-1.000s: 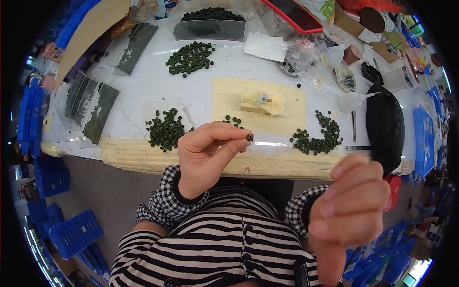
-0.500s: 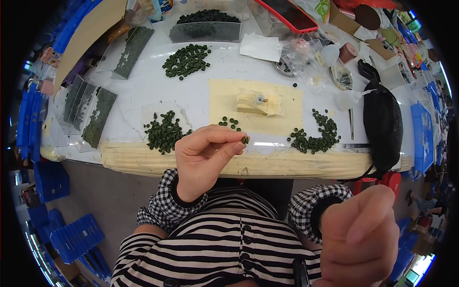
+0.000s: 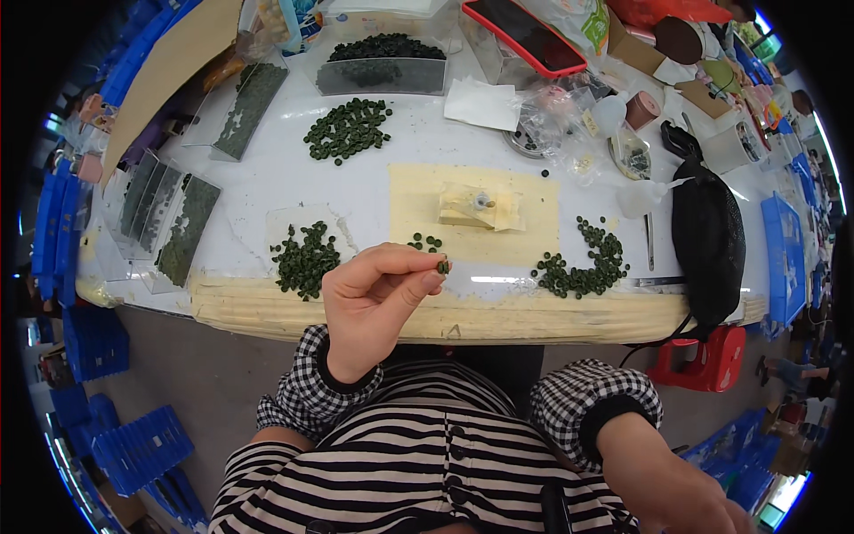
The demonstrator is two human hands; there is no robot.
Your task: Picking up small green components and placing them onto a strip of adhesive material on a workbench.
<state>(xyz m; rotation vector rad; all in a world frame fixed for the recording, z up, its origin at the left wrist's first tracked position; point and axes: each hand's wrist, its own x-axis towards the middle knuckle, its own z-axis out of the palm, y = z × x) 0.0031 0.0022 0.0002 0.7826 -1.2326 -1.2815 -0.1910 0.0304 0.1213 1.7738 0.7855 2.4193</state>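
Between thumb and forefinger of my left hand (image 3: 378,298) is a small dark green disc (image 3: 444,267), held up just over the table's front edge. A few more green discs (image 3: 425,241) lie behind those fingertips, on a yellow sheet (image 3: 414,191). On that sheet stands a small yellowish block (image 3: 480,207) with a little metal fitting on top. My right hand (image 3: 680,494) is low at the lower right, off the table; its fingers run out of the picture, so a grip cannot be made out.
Loose piles of green discs lie left (image 3: 305,260), right (image 3: 583,265) and at the back (image 3: 347,131). Clear bins (image 3: 382,78) of discs stand behind and to the left. A red-cased phone (image 3: 525,37), a black mesh pouch (image 3: 709,240) and tweezers (image 3: 650,242) are farther right.
My right hand has dropped lower and toward the picture's lower right edge. My left hand keeps its pinch on the disc, slightly lower and to the left in view.
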